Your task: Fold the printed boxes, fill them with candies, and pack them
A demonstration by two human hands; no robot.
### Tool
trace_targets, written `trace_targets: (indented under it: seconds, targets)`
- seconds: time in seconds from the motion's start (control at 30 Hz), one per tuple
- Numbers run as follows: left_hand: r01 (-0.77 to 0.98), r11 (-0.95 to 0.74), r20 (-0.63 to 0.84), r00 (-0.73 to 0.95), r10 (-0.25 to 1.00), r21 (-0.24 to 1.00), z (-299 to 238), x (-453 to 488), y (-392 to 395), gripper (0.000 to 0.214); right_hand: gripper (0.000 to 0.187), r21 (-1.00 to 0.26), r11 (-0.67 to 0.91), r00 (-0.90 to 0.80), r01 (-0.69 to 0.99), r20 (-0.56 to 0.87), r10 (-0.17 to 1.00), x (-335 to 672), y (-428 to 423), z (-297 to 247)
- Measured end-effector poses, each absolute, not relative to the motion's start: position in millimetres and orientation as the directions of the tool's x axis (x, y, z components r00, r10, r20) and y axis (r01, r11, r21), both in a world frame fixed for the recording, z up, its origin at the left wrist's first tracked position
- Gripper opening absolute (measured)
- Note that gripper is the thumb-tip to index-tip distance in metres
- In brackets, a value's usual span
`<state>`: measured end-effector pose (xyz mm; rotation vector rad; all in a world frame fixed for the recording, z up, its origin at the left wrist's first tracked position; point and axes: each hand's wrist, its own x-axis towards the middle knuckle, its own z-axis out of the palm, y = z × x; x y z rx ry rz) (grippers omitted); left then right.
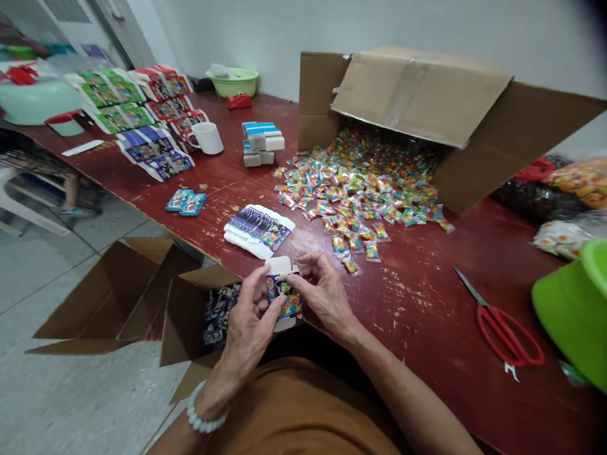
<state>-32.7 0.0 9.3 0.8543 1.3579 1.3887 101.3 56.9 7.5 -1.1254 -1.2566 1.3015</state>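
Observation:
A small purple printed candy box (284, 296) is held between my two hands at the table's front edge, its white end flaps sticking out at top and bottom. My left hand (253, 309) grips its left side, thumb across the front. Against the right side rests my right hand (325, 292), its thumb on the upper front and its other fingers curled behind. Just beyond lies a fanned stack of flat purple boxes (260, 229). Wrapped colourful candies (360, 183) spill from a large cardboard carton (422, 95) lying on its side.
Red-handled scissors (502, 328) and a green container (576, 303) are on the right. Left stand a white mug (207, 138), printed box stacks (154, 151) and small blue packets (186, 202). An open carton (190, 316) holding dark packets sits below the table's edge.

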Motion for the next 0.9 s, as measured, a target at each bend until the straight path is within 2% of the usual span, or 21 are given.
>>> trace_targets:
  seconds: [0.1, 0.2, 0.37, 0.53, 0.63, 0.7, 0.73, 0.8, 0.9]
  targets:
    - [-0.174, 0.103, -0.149, -0.275, 0.95, 0.979, 9.1, -32.8, -1.1, 0.063, 0.027, -0.985, -0.007, -0.151, -0.175, 0.02, 0.988, 97.5, 53.9, -1.4]
    - [-0.258, 0.139, -0.19, -0.185, 0.964, 0.956, 13.6, -34.8, 0.5, 0.052, 0.025, -0.972, -0.055, -0.203, -0.23, -0.008, 0.979, 98.8, 50.9, -6.9]
    - [-0.307, 0.235, -0.263, -0.053, 0.963, 0.922, 16.0, -40.5, 0.3, 0.038, 0.031, -0.884, -0.332, -0.342, -0.329, -0.216, 0.914, 109.8, 55.6, -0.7]
    - [-0.224, 0.19, -0.2, -0.023, 0.979, 0.956, 12.0, -43.0, -0.3, 0.028, 0.042, -0.853, -0.414, -0.421, -0.319, -0.264, 0.868, 114.8, 62.7, 8.0]
    - [-0.315, 0.172, -0.205, -0.074, 0.976, 0.933, 14.0, -41.2, -0.5, 0.05, 0.032, -0.919, -0.299, -0.428, -0.256, -0.169, 0.888, 113.6, 59.4, 7.5]
    - [-0.421, 0.24, -0.289, -0.056, 0.956, 0.875, 14.8, -40.5, -1.6, 0.072, 0.03, -0.951, -0.195, -0.395, -0.239, -0.088, 0.914, 112.9, 55.9, 5.2]
    - [-0.468, 0.308, -0.347, 0.003, 0.938, 0.829, 14.4, -40.5, -2.5, 0.075, 0.03, -0.955, -0.176, -0.395, -0.238, -0.07, 0.916, 113.1, 54.3, 4.0]
    - [-0.517, 0.465, -0.449, 0.165, 0.878, 0.719, 12.2, -40.6, -4.4, 0.065, 0.03, -0.967, -0.145, -0.414, -0.211, -0.046, 0.909, 114.9, 52.5, 2.3]
    - [-0.511, 0.592, -0.536, 0.272, 0.799, 0.623, 8.0, -38.4, -5.3, 0.059, 0.027, -0.996, 0.085, -0.43, -0.014, 0.083, 0.899, 120.0, 52.7, 2.6]
